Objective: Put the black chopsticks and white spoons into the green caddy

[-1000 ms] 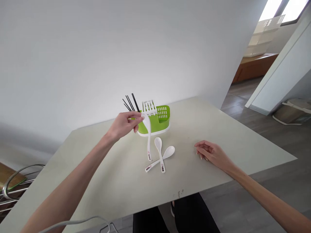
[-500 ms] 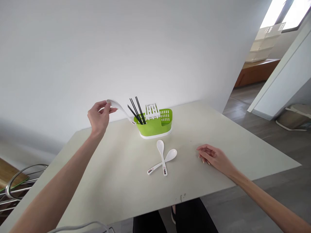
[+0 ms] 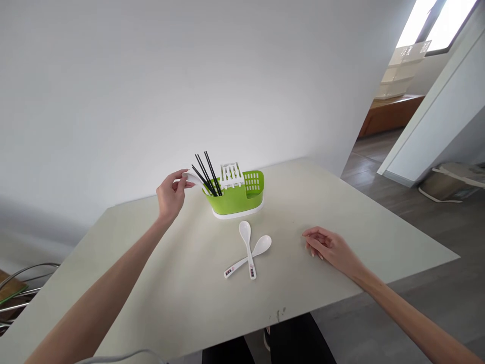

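A glossy white spoon with a curved handle (image 3: 194, 178) is held bowl-up by the left hand (image 3: 170, 197), pinched closed between thumb and fingertips at the bowl. Its handle slants down into the left end of an oval green plastic basket with a white base (image 3: 235, 203), beside slim black chopsticks (image 3: 207, 174); the handle's tip is hidden. The right hand (image 3: 325, 244) is rested on a pale grey-green table (image 3: 170, 290), fingers loosely curled, with nothing seen in it. Two identical white spoons (image 3: 249, 255) are left crossed in front of the basket.

The spoon is judged to be light, stiff and rather slippery, probably hard plastic, so not easily broken. It is best gripped by the bowl's rim, leaving the handle free to point downward.

Compared with half a second ago, the left hand is brought closer to the basket, and the handle, then at the rim, is lowered further in. The crossed spoons are unmoved.
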`<action>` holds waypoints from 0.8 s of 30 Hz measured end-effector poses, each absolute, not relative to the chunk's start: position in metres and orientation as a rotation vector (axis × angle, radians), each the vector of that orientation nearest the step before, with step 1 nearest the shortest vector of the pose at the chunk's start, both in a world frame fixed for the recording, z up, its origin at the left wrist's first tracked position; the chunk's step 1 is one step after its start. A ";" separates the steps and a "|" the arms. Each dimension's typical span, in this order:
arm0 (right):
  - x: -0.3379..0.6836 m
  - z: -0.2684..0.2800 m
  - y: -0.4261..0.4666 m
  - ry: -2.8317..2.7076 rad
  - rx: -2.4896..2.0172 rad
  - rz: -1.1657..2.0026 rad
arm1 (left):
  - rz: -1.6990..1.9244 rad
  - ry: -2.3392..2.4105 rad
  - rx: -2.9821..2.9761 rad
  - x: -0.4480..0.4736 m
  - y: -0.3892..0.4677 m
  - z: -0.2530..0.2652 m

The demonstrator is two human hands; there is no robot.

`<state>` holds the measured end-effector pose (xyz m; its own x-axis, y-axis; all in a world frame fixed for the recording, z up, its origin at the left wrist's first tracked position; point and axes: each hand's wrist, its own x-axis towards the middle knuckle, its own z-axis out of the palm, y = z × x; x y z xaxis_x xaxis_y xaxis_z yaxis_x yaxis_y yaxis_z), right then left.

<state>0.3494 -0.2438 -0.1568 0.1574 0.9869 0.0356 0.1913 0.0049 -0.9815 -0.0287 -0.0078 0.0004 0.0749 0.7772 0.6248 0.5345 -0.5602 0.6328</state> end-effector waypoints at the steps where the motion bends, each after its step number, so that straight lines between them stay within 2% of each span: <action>1: 0.350 -0.157 -0.244 -1.234 -1.411 0.978 | 1.468 1.320 2.130 -0.031 -0.008 -0.001; 11: 0.352 -0.163 -0.244 -1.252 -1.442 0.977 | 1.183 1.279 2.456 -0.056 -0.005 -0.011; 19: 0.353 -0.164 -0.245 -1.259 -1.468 0.995 | 0.722 1.395 2.838 -0.059 -0.006 -0.007; 21: 0.353 -0.164 -0.245 -1.261 -1.467 0.988 | 0.743 1.432 2.942 -0.055 -0.014 -0.005; 24: 0.354 -0.165 -0.244 -1.267 -1.463 0.972 | 1.017 1.510 2.990 -0.041 -0.035 -0.003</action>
<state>0.3540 -0.2438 -0.1647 0.1516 0.9884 0.0113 0.2453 -0.0265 -0.9691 -0.0413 -0.0349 -0.0028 0.4762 0.6111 0.6323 0.8155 -0.5760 -0.0575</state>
